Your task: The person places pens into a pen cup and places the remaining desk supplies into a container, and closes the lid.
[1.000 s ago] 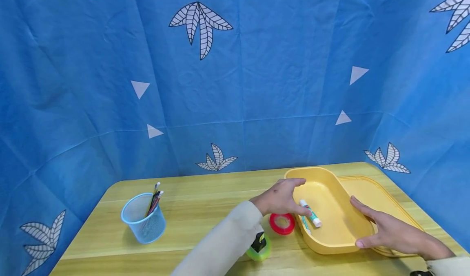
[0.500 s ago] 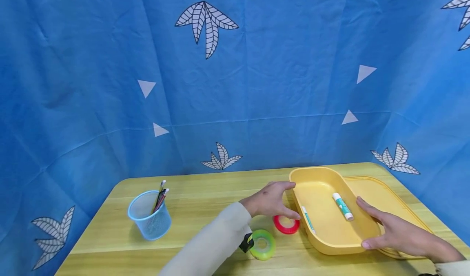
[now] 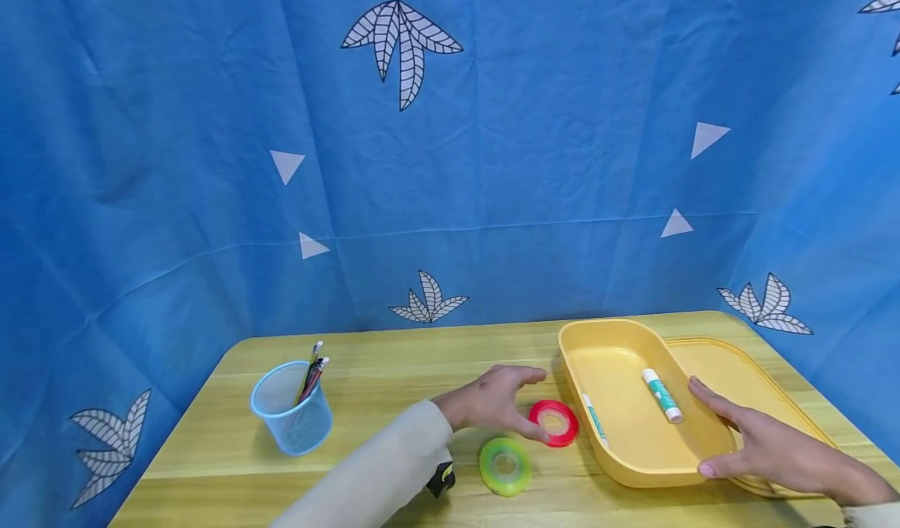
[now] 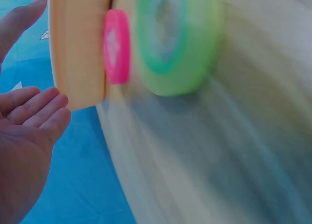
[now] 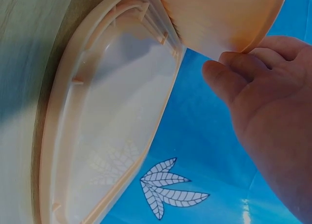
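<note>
My left hand [image 3: 492,399] hovers over the table with thumb and fingers spread and nothing between them. Its thumb tip overlaps the edge of a red tape roll [image 3: 573,426] in the head view. Nearer to me lies a green tape roll [image 3: 505,488]. A yellow plastic box [image 3: 622,438] stands uncovered to the right, holding a glue stick [image 3: 662,396] and a slimmer white-and-teal stick [image 3: 594,420] along its left wall. My right hand [image 3: 780,450] rests against the box's right outer wall, fingers extended and thumb at the near corner.
The yellow lid [image 3: 734,379] lies on the table right of the box, partly under it. At the left stands a light-blue mesh pencil cup [image 3: 301,428] with several pencils [image 3: 309,383]. A blue patterned cloth [image 3: 534,161] hangs behind the wooden table [image 3: 401,364].
My left hand has drawn back leftward from over the box to above the table. The glue stick has shifted right, toward the box's middle. The right hand stays at the box.
</note>
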A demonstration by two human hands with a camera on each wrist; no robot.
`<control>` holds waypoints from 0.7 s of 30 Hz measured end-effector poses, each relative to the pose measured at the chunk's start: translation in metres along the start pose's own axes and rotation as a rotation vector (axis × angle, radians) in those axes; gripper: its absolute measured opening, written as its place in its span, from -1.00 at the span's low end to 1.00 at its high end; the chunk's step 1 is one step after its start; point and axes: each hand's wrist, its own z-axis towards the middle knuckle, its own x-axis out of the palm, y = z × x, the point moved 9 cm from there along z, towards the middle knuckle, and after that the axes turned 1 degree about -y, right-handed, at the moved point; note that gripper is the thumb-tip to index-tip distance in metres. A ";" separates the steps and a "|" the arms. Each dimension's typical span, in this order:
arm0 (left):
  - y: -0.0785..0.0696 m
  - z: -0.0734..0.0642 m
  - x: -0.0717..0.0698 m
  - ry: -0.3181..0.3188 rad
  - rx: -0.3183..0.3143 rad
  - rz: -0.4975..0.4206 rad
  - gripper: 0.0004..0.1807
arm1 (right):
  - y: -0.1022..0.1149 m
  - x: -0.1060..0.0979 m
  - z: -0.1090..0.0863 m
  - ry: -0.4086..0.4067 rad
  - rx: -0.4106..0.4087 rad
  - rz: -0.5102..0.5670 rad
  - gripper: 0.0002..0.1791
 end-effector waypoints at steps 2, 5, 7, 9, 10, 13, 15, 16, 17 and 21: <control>0.004 -0.006 0.003 0.019 0.001 -0.048 -0.07 | 0.000 0.000 0.000 0.002 0.007 0.007 0.05; 0.011 -0.016 0.007 0.049 -0.013 -0.125 -0.09 | 0.000 0.000 -0.001 -0.004 -0.003 -0.007 0.05; 0.016 -0.023 0.009 0.063 -0.026 -0.160 -0.10 | 0.000 0.000 -0.001 -0.009 -0.014 -0.027 0.05; 0.020 -0.028 0.011 0.075 -0.040 -0.192 -0.11 | 0.000 0.001 -0.001 -0.012 -0.011 -0.043 0.05; 0.021 -0.031 0.012 0.079 -0.045 -0.202 -0.11 | -0.001 0.001 -0.001 -0.013 -0.010 -0.049 0.05; 0.025 -0.036 0.014 0.097 -0.066 -0.230 -0.14 | -0.002 0.000 -0.001 -0.014 0.005 -0.061 0.05; 0.026 -0.038 0.016 0.106 -0.070 -0.228 -0.16 | -0.002 -0.001 0.000 -0.013 0.007 -0.062 0.05; 0.026 -0.040 0.016 0.110 -0.071 -0.228 -0.16 | -0.002 -0.001 0.000 -0.012 0.006 -0.060 0.05; 0.027 -0.041 0.017 0.114 -0.074 -0.226 -0.17 | -0.002 -0.001 0.000 -0.012 0.003 -0.058 0.05; 0.029 -0.046 0.019 0.124 -0.084 -0.231 -0.16 | -0.003 -0.001 0.000 -0.007 0.001 -0.051 0.04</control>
